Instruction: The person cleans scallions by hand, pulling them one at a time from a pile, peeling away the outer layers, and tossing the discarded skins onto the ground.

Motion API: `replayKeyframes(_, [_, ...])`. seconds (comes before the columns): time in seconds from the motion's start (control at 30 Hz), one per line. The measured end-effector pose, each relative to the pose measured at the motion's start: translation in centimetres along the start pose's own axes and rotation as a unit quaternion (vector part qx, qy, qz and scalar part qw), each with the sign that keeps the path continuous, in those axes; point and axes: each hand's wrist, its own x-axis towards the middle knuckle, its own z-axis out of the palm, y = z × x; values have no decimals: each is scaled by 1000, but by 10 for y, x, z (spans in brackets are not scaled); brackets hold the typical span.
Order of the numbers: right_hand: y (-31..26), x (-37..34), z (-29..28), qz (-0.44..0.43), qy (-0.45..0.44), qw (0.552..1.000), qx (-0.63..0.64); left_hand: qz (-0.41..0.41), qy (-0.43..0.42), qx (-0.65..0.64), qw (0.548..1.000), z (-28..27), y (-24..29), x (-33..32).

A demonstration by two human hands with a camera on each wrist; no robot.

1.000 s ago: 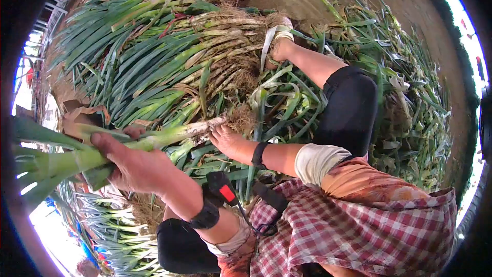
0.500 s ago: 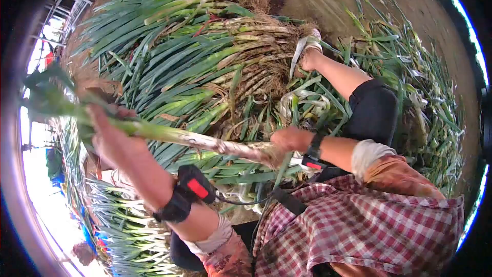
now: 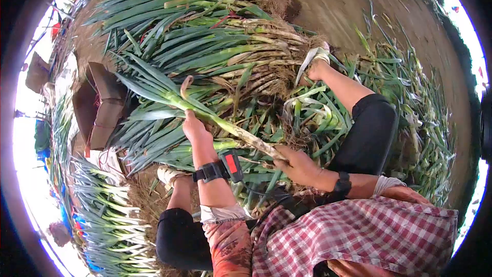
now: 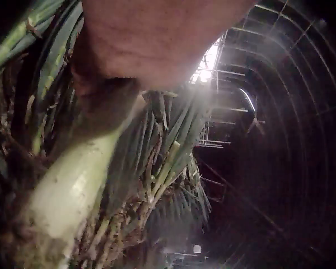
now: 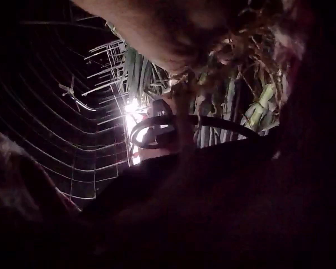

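A long leek slants across the middle of the head view, its green leaves spread at the upper left and its root end at the lower right. My left hand grips it just below the leaves. At the root end, the fingers of my right hand are curled round the pale stalk. The left wrist view shows the leek's pale stem leading down from under the hand. Dark roots and soil fill much of the right wrist view, and the right fingertips are hidden there.
A heap of untrimmed leeks lies beyond my hands, roots to the right. Stripped leaves cover the ground at right. Cleaned leeks lie in rows at lower left, near an open cardboard box. My foot rests by the heap.
The leek has swung from far left toward the middle, its root end now lower right. My left hand has come inward with it; my right hand has moved right and now holds the root end.
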Motion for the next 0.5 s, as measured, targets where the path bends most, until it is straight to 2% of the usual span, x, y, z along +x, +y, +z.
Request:
replayKeyframes(0.07, [4, 0, 5, -93, 86, 991, -32, 8, 0, -5, 1000, -7, -9, 4])
replayKeyframes(0.1, [-1, -3, 2, -27, 37, 999, -8, 11, -18, -26, 999, -9, -13, 6])
replayKeyframes(0.2, [-1, -4, 4, -49, 50, 997, -17, 23, -48, -46, 998, -14, -15, 6])
replayKeyframes(0.23, [-4, -6, -1, 45, -24, 997, 63, 9, -20, -64, 998, -13, -15, 6])
replayKeyframes(0.27, [-8, -4, -2, 90, -62, 989, 104, -4, 8, -81, 997, -13, -16, 5])
replayKeyframes(0.3, [-12, -2, -2, 137, -97, 976, 142, -52, 5, -172, 984, -13, -24, 9])
replayKeyframes(0.33, [-9, 3, 2, 146, -119, 954, 233, -50, 5, -173, 984, -13, -32, 7])
replayKeyframes(0.4, [-9, 10, 0, 152, -142, 924, 322, -152, -103, -63, 981, -17, -53, -8])
replayKeyframes(0.43, [-11, 15, -6, 194, -159, 883, 397, -178, -94, -76, 977, -19, -63, -19])
replayKeyframes(0.47, [-11, 18, -8, 210, -166, 864, 425, -202, -87, -90, 971, -21, -70, -33])
replayKeyframes(0.5, [-10, 21, -10, 228, -172, 845, 452, -213, -119, -40, 969, -27, -73, -43])
